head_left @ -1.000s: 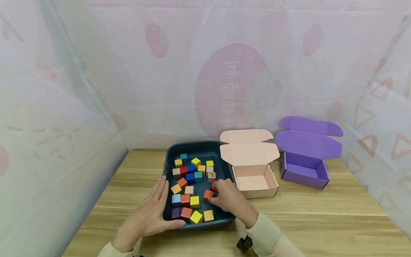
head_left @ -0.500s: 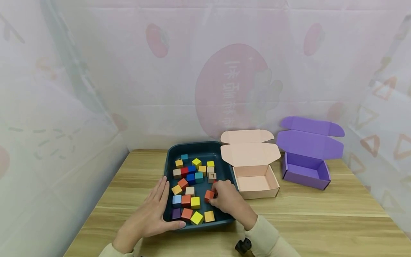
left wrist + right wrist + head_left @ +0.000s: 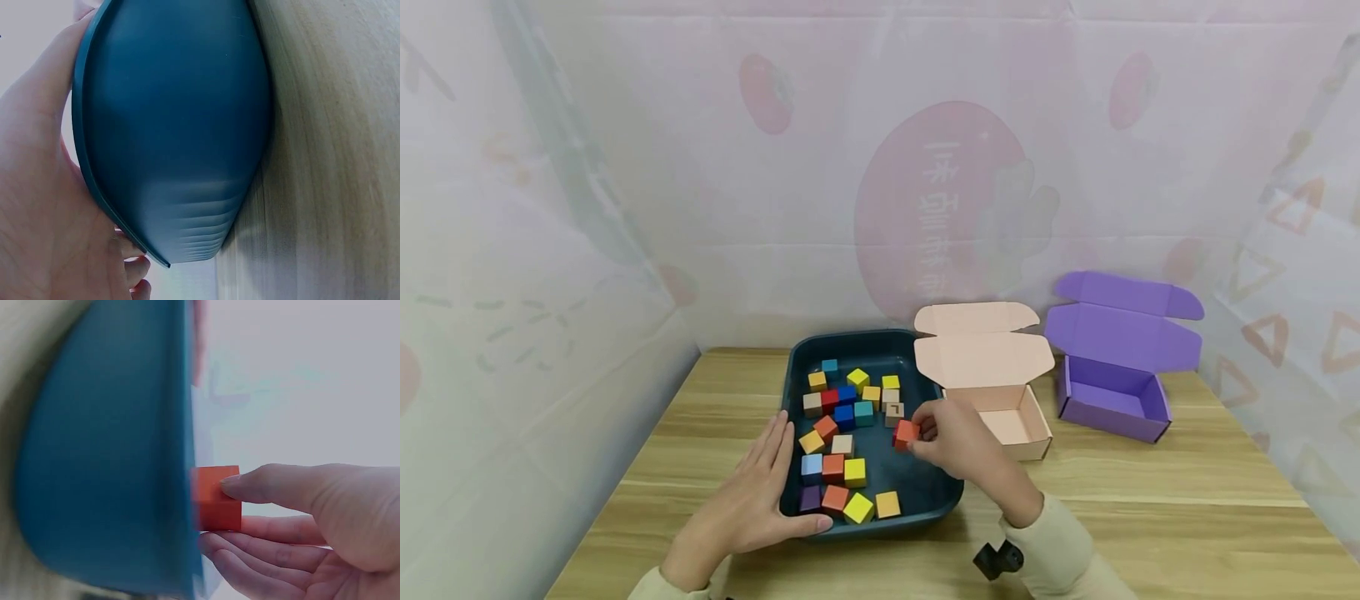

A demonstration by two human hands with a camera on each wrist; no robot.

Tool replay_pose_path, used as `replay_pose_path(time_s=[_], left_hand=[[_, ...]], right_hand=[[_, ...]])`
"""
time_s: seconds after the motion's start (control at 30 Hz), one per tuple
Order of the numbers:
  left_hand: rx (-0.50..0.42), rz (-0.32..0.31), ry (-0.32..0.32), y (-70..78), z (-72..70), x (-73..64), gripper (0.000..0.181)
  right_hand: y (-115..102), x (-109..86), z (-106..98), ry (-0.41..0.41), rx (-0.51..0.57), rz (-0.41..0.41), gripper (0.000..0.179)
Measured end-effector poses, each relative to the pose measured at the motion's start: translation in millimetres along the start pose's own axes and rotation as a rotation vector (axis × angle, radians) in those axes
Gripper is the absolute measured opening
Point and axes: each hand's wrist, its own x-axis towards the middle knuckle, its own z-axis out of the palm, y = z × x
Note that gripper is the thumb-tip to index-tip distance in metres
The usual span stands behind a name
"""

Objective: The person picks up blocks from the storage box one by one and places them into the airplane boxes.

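Note:
A dark teal tray (image 3: 917,492) full of small coloured wooden cubes sits on the table. My left hand (image 3: 752,487) rests on its near left corner, fingers straight along the left rim and thumb over the near rim. The left wrist view shows the palm beside the tray's outer wall (image 3: 175,125). Over the tray's right side, my right hand (image 3: 958,437) pinches an orange-red cube (image 3: 907,434) between thumb and fingers. A darker red edge shows at that cube's left side. In the right wrist view the thumb lies on the orange-red cube (image 3: 219,503), just beyond the tray rim.
Right of the tray stands an open peach cardboard box (image 3: 1007,452), lid raised, partly behind my right hand. Farther right is an open purple box (image 3: 1108,417). A yellow-orange cube (image 3: 887,504) lies near the tray's front. Printed cloth (image 3: 805,208) hangs behind the wooden table (image 3: 1150,508).
My right hand has lifted the orange-red cube from the tray's lower right and moved away and to the right, now overlapping the peach box. The left hand stays in place.

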Motion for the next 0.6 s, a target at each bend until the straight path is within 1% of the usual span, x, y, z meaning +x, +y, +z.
replay_pose_path(time_s=[0.13, 0.33, 0.47, 0.6], left_hand=[[-0.002, 0.003, -0.001, 0.5, -0.7, -0.5, 0.138], [-0.002, 0.004, 0.005, 0.2, -1.3, -0.9, 0.138], [-0.002, 0.006, 0.002, 0.1, -1.8, -1.0, 0.137], [-0.011, 0.013, 0.001, 0.0, -1.9, -1.5, 0.136]], right_hand=[[4, -2.7, -19, 0.035, -0.014, 0.012, 0.017], [21, -2.5, -44, 0.086, -0.056, -0.018, 0.014], [35, -0.1, -55, 0.104, -0.060, -0.008, 0.017], [50, 3.2, -62, 0.097, -0.067, 0.008, 0.017]])
